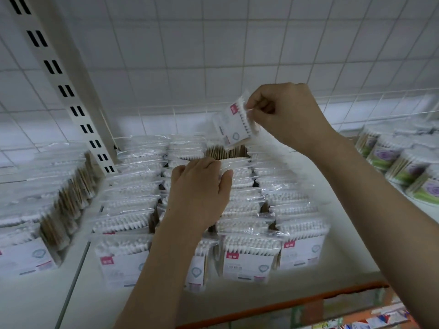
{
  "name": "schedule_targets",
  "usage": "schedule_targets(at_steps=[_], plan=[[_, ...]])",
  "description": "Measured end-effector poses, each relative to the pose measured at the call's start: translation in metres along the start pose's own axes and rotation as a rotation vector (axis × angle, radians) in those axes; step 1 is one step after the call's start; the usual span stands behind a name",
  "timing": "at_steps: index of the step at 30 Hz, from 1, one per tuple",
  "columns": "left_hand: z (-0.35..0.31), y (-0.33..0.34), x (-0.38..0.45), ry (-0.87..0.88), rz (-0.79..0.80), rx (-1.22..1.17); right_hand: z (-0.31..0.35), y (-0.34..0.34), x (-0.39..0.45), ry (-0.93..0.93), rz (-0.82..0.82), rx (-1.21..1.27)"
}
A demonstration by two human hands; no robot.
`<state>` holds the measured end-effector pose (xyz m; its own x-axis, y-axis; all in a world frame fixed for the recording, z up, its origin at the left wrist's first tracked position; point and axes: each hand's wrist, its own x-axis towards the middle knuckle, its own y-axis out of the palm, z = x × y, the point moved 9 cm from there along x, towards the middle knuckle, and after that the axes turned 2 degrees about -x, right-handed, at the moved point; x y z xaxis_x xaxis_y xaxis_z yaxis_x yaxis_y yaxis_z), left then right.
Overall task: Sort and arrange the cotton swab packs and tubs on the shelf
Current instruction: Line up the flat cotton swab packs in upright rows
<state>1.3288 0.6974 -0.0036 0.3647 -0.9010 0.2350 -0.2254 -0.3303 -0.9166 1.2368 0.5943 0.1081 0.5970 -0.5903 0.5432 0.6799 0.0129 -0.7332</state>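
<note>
On the white shelf [344, 252], sorting looked approx. half done: the right hand [289, 115] pinched 1 swab pack [234, 125] above a gap at the back of the 3rd row, while the left hand [199, 193] pressed curled fingers on upright packs [128, 210]. 4 rows stood filed; roughly 6 tubs [389, 160] waited at right, w/ more packs in the next bay.

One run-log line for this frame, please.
right hand: holds swab pack above gap in rows | left hand: presses on shelved packs | tubs: far right
</note>
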Motion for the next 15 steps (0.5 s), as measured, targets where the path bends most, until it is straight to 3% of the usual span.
schedule_targets(at_steps=[6,15], plan=[[-0.002,-0.001,-0.005,0.026,-0.008,0.007,0.010,0.007,0.003,-0.133,0.017,-0.150],[-0.005,-0.002,-0.004,0.020,-0.006,0.067,0.008,0.061,-0.003,-0.222,0.312,-0.327]])
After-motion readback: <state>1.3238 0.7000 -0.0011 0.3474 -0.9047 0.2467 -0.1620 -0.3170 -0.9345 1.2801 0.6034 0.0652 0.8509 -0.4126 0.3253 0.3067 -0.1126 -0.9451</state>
